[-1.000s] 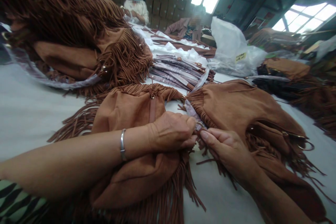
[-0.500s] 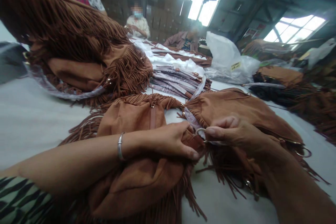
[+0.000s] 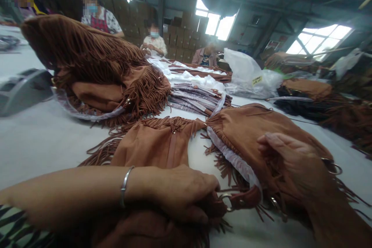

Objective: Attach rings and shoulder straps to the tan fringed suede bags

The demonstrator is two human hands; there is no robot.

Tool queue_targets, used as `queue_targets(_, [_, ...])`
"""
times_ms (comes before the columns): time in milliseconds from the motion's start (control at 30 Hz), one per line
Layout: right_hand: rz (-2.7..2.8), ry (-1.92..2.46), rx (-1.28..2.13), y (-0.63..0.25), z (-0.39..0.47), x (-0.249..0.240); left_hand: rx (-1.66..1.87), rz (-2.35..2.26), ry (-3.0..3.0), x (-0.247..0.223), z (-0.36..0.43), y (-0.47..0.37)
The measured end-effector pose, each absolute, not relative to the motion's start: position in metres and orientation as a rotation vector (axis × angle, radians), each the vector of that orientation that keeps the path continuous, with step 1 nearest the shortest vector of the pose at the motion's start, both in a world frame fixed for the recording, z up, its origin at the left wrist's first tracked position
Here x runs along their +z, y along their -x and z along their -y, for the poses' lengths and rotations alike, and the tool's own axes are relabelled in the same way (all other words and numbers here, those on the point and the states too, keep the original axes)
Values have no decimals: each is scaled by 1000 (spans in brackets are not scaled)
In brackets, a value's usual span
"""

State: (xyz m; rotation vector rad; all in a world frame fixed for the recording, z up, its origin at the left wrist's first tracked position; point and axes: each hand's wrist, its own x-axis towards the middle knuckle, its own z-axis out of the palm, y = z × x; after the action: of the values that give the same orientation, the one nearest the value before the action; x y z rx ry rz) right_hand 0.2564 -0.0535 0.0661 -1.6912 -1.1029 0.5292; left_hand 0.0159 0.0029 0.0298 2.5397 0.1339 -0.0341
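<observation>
On the white table, the left hand pinches a fringed suede bag's strap end steady by its ring; the right hand, loosely spread, rests on the bag.

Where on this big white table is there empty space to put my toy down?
The widest bare patch of the white table lies at the left, between the left hand and the pile of fringed bags. A smaller strip shows in front, below the right hand. The middle is crowded with a fringed bag, wrapped straps and a plastic bag.
</observation>
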Motion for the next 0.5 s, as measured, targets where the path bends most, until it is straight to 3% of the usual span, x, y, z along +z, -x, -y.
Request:
queue_targets(133, [1344,2067,808,-265,81,43,91,-117,-2487,25,1,0])
queue_targets(367, [1791,2719,-47,-232,97,26,298,-170,-2938,-9,-34,-4])
queue_targets(500, [1877,2649,-49,-232,102,6,454,-221,-3116,-23,-39,-13])
